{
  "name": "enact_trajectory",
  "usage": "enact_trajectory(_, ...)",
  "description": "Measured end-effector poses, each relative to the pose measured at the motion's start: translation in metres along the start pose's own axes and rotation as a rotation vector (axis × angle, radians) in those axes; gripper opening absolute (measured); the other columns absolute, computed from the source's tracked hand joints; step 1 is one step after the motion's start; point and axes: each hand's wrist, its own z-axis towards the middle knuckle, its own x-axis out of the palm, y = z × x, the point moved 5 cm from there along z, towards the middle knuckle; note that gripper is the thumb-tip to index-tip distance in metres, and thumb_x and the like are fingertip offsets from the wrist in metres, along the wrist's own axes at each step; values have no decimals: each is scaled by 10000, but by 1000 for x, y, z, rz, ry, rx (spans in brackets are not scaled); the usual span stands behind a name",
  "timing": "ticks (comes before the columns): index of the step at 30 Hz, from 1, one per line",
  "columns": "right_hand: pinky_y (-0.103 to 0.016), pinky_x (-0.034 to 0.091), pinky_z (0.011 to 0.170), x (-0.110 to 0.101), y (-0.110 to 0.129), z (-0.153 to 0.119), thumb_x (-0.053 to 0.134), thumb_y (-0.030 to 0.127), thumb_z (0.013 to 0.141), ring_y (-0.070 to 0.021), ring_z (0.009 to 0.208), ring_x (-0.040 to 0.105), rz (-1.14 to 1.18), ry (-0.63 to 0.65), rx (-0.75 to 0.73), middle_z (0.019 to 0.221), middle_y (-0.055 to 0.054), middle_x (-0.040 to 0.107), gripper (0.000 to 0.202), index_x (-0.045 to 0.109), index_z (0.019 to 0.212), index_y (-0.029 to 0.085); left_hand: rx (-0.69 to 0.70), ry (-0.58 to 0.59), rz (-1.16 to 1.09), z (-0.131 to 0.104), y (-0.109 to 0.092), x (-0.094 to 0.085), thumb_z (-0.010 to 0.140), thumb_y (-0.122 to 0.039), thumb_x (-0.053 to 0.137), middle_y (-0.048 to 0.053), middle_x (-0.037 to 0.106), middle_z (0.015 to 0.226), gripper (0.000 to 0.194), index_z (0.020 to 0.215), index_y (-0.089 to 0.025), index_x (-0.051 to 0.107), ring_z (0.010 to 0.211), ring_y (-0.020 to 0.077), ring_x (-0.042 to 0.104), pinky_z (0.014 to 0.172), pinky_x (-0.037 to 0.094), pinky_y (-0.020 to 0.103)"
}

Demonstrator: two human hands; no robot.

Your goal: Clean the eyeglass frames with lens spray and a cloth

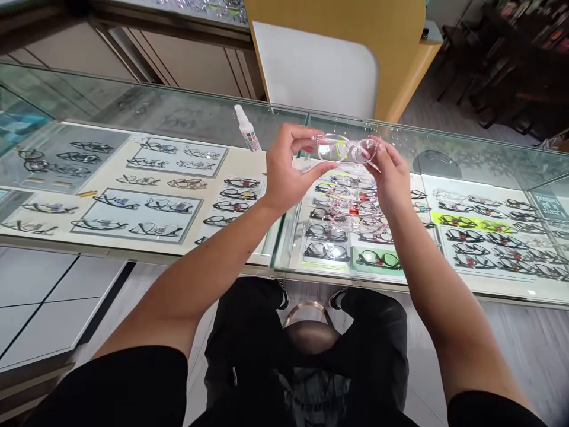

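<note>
A pair of clear-framed eyeglasses [332, 155] is held up over the glass display case, lenses side by side. My left hand [288, 163] grips it at the left end, fingers above and thumb beneath the lens. At the other end, my right hand [391, 172] pinches the rim of the right lens between thumb and fingers. Whether the temples are folded cannot be made out. Left of my left hand, a white spray bottle [247, 129] with a printed label stands on the glass top.
Under the glass of the display case [278, 237] lie rows of eyeglasses [377, 258]. A white chair back [317, 74] rises beyond the far edge, before a yellow counter [400, 35]. My legs and a round stool [311, 336] are below the near edge.
</note>
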Motion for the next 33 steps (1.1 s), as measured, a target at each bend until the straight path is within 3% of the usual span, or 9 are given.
enact_trajectory(6,-450,584,1086,5,-3,-4,686,685,945,-260,1305,706,30,35,65,1367,-34,771,474,765,1280,360,79,-17,-161,-1,-10,-3,795,-574,920,68,696,1266,631,1312,-325,658,1226,327,761,1005,649,469)
enact_trajectory(10,-448,581,1069,8,-1,-7,679,675,950,-256,1275,715,77,50,86,1332,-34,783,453,767,1259,355,45,-10,-191,-2,-11,-2,795,-506,939,68,731,1246,576,1257,-289,671,1153,287,786,1009,647,442)
enact_trajectory(18,-426,573,1046,10,2,-9,712,521,936,-223,1118,745,227,29,128,1167,-42,820,327,795,1171,310,-26,-19,38,-1,-9,-7,789,-397,953,59,799,1217,462,1155,-253,711,1229,286,724,1136,534,490)
enact_trajectory(24,-417,577,1007,9,11,-8,722,437,888,-236,1078,737,282,38,205,1095,-58,821,332,794,1163,265,-65,3,3,1,-6,-8,790,-412,952,55,806,1227,466,1167,-261,722,1234,274,721,1141,528,476)
enact_trajectory(27,-414,577,966,8,20,-6,693,512,889,-251,1078,731,344,124,263,1066,-65,808,363,790,1130,258,-59,36,-85,5,-6,-11,794,-424,949,60,808,1210,494,1194,-254,715,1234,264,727,1146,533,462)
enact_trajectory(30,-404,588,844,8,19,-6,731,642,846,-248,913,713,376,215,394,939,-74,774,421,766,977,243,-19,86,-152,9,-11,-14,793,-432,950,68,808,1210,516,1212,-249,712,1240,257,729,1162,526,454)
enact_trajectory(33,-354,542,688,7,12,-9,853,591,767,-185,680,596,342,244,493,734,-26,649,404,655,782,240,-16,116,-120,9,-16,-16,790,-440,951,68,808,1220,514,1215,-256,728,1248,259,724,1159,526,454)
